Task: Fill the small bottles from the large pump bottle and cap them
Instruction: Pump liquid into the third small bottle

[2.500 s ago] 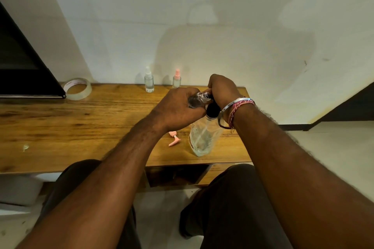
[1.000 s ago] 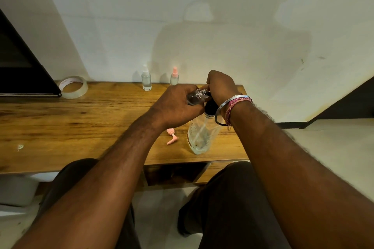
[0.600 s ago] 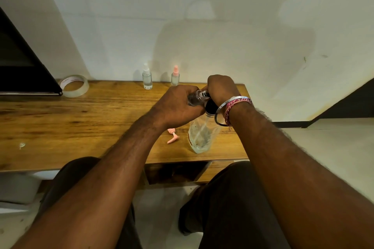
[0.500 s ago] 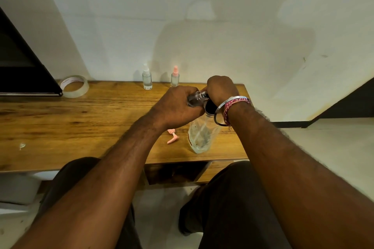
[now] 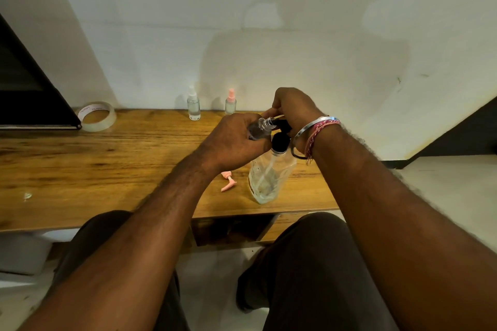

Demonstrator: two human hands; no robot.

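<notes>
Little has moved since the earlier frame: the right hand (image 5: 291,109) has lifted slightly on the pump head, while the left hand (image 5: 236,140) stays closed around the small bottle (image 5: 259,127), its open neck tipped toward the black spout. The right hand's fingers are curled over the top of the pump bottle (image 5: 265,177), which stands on the wooden surface (image 5: 107,164) near its front edge and looks nearly empty.

To do this step well, the neck probably wants to sit squarely against the spout before each press, with slow full strokes so nothing dribbles down the outside, and the big bottle kept upright so its tube reaches what liquid remains.

A pink cap (image 5: 228,183) lies just left of the pump bottle. Two capped bottles, one white-topped (image 5: 193,106) and one pink-topped (image 5: 230,103), stand far back by the wall. The tape roll (image 5: 97,116) at far left carries printing, too small to read.
</notes>
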